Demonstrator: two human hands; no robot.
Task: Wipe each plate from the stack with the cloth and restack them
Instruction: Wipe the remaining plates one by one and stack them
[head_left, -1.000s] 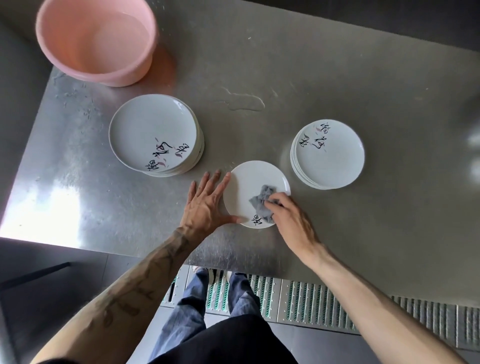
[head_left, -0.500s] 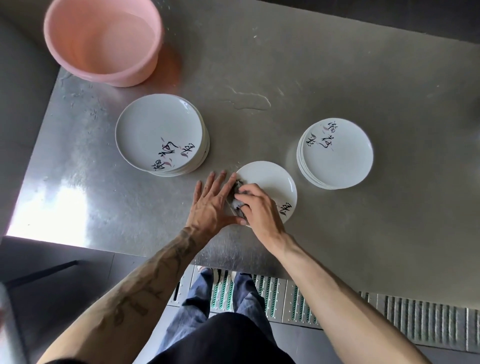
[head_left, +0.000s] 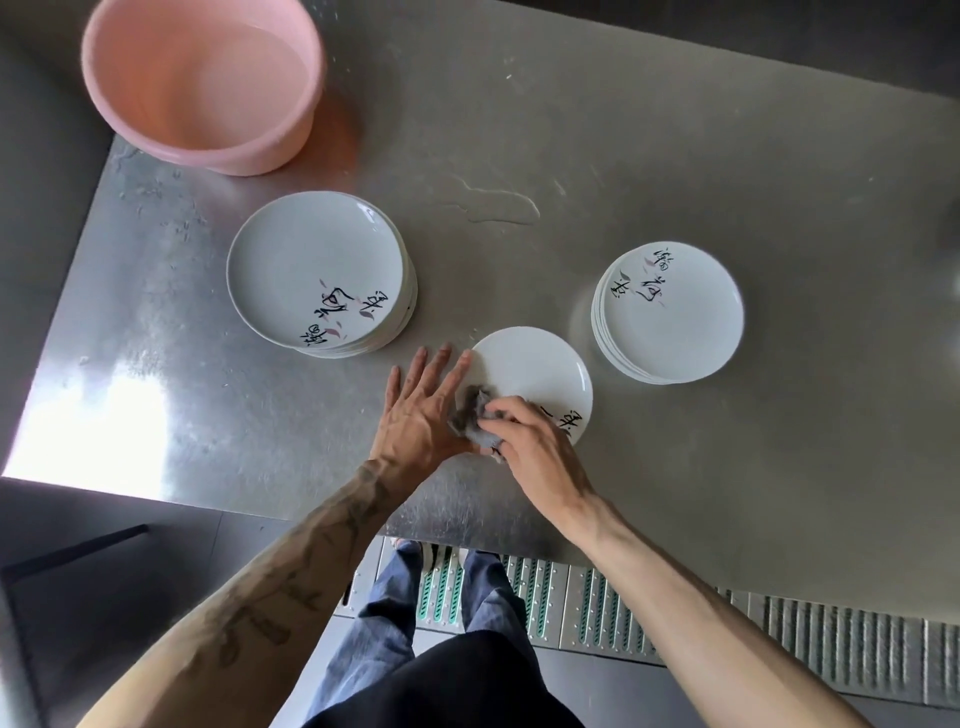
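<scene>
On round plate (head_left: 530, 364), crumpled grey cloth (head_left: 470, 415)

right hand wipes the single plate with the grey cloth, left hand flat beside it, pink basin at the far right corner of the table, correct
No: in the head view the pink basin is at the far left corner of the table, not the right. The rest holds: right hand wiping the single plate with the grey cloth, left hand flat beside it.

right hand (head_left: 540, 447) presses cloth (head_left: 470, 415) on plate (head_left: 524, 364) | left hand (head_left: 421, 410) flat at rim
</scene>
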